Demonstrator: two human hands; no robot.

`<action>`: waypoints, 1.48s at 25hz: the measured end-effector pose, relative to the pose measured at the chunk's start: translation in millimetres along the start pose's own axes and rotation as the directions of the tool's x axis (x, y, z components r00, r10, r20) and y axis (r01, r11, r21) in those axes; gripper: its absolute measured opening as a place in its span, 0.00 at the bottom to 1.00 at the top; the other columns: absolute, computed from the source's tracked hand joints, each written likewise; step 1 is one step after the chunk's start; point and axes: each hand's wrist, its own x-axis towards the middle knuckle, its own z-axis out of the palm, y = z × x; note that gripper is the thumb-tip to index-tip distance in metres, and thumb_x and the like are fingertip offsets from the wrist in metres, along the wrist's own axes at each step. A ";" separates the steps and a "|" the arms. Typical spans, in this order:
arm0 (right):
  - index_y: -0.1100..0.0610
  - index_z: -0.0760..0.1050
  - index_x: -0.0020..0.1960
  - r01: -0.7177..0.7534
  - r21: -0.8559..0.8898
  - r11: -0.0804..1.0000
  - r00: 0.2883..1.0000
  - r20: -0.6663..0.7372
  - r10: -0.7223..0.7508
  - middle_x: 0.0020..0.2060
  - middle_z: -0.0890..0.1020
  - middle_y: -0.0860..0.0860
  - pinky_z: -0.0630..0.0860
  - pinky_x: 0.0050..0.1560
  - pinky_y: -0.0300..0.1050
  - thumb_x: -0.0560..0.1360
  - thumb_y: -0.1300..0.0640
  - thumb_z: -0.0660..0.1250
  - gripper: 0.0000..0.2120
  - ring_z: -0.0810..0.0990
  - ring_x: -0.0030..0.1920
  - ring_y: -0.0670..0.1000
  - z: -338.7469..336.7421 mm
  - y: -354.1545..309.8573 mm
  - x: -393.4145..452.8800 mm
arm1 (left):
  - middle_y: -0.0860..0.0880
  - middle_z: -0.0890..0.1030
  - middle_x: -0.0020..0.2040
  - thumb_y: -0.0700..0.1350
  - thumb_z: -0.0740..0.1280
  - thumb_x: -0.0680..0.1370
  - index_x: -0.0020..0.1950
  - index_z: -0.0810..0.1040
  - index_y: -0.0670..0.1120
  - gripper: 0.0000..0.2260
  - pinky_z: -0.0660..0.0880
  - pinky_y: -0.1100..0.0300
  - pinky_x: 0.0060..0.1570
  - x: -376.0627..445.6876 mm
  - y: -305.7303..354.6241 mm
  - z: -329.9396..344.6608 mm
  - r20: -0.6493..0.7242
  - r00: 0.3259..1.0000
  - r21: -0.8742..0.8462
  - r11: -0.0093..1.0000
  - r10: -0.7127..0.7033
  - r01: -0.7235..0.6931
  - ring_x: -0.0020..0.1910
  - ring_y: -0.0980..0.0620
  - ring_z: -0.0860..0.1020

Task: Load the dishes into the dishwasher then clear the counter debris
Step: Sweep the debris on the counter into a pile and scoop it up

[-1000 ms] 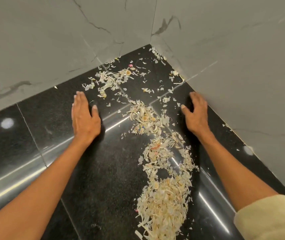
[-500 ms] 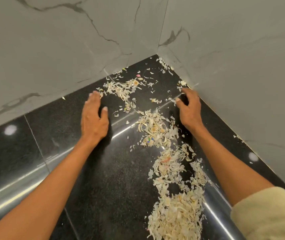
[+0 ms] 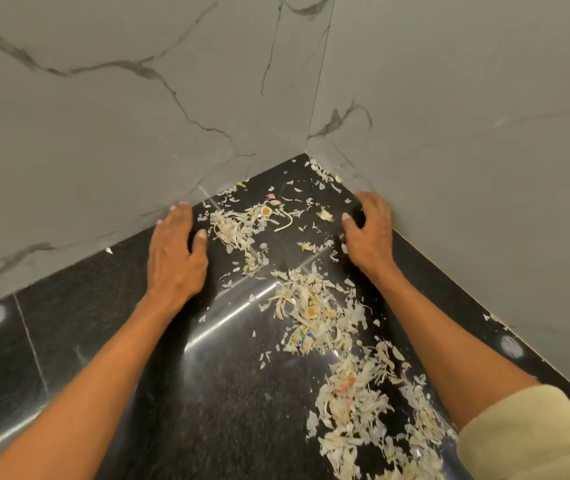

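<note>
Pale peel scraps [image 3: 314, 313] lie scattered in a trail across the black granite counter [image 3: 110, 327], from the far corner down to the near right. My left hand [image 3: 176, 254] lies flat on the counter, fingers straight, fingertips touching the left wall, just left of a small scrap heap [image 3: 238, 226]. My right hand [image 3: 368, 233] rests on the counter against the right wall, fingers loosely curved, with loose scraps between the two hands. Neither hand holds anything.
Grey marble-look walls [image 3: 138, 116] meet at the counter's far corner [image 3: 306, 155] and box in both sides. A cream sleeve [image 3: 532, 434] covers my right upper arm. A few stray flakes [image 3: 491, 318] lie along the right wall edge.
Both hands have slid farther toward the corner, the left reaching the left wall, the right moving along the right wall. The scraps look much the same.
</note>
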 end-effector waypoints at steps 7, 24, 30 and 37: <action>0.55 0.77 0.68 0.109 0.199 0.974 0.965 0.212 -0.151 0.63 0.80 0.51 0.72 0.68 0.54 0.79 0.59 0.65 0.18 0.76 0.63 0.49 24.6 -19.9 13.9 | 0.53 0.53 0.79 0.55 0.54 0.85 0.81 0.54 0.52 0.25 0.45 0.54 0.77 16.4 14.2 19.0 0.277 0.958 -0.022 0.998 0.070 -0.066 0.79 0.54 0.48; 0.56 0.69 0.74 0.252 -0.093 0.963 0.934 0.285 -0.217 0.71 0.72 0.53 0.63 0.74 0.55 0.80 0.55 0.63 0.23 0.67 0.72 0.52 59.7 -24.6 79.0 | 0.51 0.68 0.76 0.48 0.64 0.82 0.77 0.67 0.54 0.22 0.61 0.47 0.75 92.4 38.1 54.0 0.394 0.902 -0.219 0.971 0.177 -0.095 0.75 0.51 0.66; 0.56 0.66 0.76 0.199 -0.061 0.978 0.958 0.223 -0.181 0.74 0.69 0.53 0.61 0.75 0.54 0.78 0.54 0.66 0.27 0.64 0.73 0.52 59.0 -34.0 106.8 | 0.50 0.72 0.73 0.41 0.62 0.83 0.74 0.71 0.48 0.19 0.63 0.50 0.75 112.4 49.5 50.0 0.181 0.978 -0.407 0.913 0.107 -0.025 0.74 0.54 0.67; 0.57 0.81 0.63 0.101 0.322 0.941 0.961 0.212 -0.175 0.60 0.83 0.51 0.74 0.67 0.50 0.76 0.65 0.63 0.18 0.79 0.61 0.48 66.5 -41.6 100.6 | 0.50 0.80 0.66 0.40 0.64 0.81 0.67 0.79 0.47 0.15 0.73 0.50 0.68 111.8 44.8 53.4 0.334 0.923 -0.544 0.839 0.189 0.025 0.65 0.55 0.77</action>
